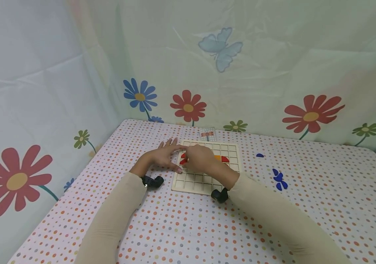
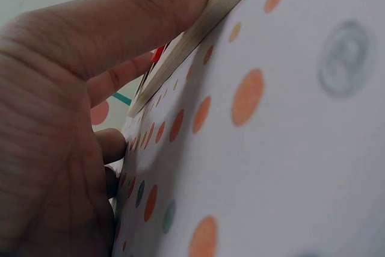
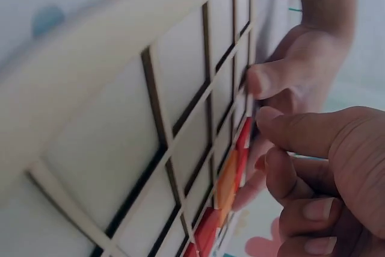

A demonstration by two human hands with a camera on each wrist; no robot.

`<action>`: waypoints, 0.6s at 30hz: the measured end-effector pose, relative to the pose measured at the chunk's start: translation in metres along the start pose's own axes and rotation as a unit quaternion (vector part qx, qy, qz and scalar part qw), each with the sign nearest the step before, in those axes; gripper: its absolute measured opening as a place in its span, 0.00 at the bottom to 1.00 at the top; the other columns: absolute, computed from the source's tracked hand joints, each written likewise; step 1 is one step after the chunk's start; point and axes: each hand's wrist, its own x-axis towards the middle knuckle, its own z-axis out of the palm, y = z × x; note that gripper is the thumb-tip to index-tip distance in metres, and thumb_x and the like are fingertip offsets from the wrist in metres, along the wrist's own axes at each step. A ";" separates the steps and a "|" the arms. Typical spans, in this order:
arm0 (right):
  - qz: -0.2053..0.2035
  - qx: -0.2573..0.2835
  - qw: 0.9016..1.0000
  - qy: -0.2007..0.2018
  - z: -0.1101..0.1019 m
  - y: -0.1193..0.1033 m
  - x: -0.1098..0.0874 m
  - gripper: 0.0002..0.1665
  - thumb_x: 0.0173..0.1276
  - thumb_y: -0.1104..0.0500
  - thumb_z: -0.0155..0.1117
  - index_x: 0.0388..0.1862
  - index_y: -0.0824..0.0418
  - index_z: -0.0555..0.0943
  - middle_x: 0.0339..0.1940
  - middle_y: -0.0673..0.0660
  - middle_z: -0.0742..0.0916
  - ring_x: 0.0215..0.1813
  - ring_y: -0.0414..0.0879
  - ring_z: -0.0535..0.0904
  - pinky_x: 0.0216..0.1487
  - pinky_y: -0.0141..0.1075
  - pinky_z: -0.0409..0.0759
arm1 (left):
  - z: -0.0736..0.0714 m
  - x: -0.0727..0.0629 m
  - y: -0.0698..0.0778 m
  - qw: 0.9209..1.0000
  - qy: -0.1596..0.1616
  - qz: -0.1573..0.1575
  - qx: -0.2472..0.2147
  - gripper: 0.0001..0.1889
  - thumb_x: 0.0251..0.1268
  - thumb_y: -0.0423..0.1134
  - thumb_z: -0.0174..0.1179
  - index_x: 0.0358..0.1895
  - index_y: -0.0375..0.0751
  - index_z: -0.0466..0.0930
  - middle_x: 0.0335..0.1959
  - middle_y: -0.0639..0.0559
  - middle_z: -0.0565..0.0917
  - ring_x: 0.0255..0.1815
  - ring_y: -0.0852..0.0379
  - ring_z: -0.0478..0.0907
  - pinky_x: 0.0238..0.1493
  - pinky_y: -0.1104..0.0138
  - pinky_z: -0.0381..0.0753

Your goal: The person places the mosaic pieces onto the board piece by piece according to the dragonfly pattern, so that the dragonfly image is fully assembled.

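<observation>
Head view: on the polka-dot table [image 1: 174, 227], what could have gone wrong?

"The wooden grid board [image 1: 194, 186], lying toward the far middle, could have slid if the left hand [image 1: 166, 156] pushed sideways, its fingers spread and thumb at the left rim."

"And the right hand [image 1: 201, 158]?"

"Its fingers were curled over the board; I couldn't tell whether they pinched anything. A careless knuckle might have dislodged the rounded red tile [image 1: 225, 159]."

"How did the board look?"

"Pale, squarish, thin-ribbed, many cells bare. An orange tile [image 1: 217, 158] sat left of that red one; blue tiles [image 1: 279, 179] lay off to the right."
</observation>
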 end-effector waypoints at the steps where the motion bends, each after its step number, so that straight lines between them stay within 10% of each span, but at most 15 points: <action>1: 0.000 0.006 1.000 0.005 -0.001 0.000 -0.004 0.15 0.63 0.49 0.72 0.39 0.58 0.88 0.27 0.49 0.88 0.26 0.40 0.77 0.23 0.33 0.74 | 0.000 0.000 0.000 1.000 -0.001 0.004 0.000 0.52 0.47 0.64 0.72 0.77 0.65 0.55 0.82 0.44 0.31 0.81 0.44 0.22 0.77 0.42 0.23; 18: 0.103 0.122 0.985 0.063 -0.027 0.091 -0.068 0.21 0.66 0.49 0.68 0.51 0.62 0.86 0.25 0.53 0.84 0.24 0.44 0.73 0.24 0.33 0.69 | 0.000 0.000 0.000 1.000 0.000 0.001 0.002 0.53 0.46 0.63 0.73 0.77 0.66 0.54 0.82 0.44 0.33 0.82 0.45 0.22 0.78 0.43 0.23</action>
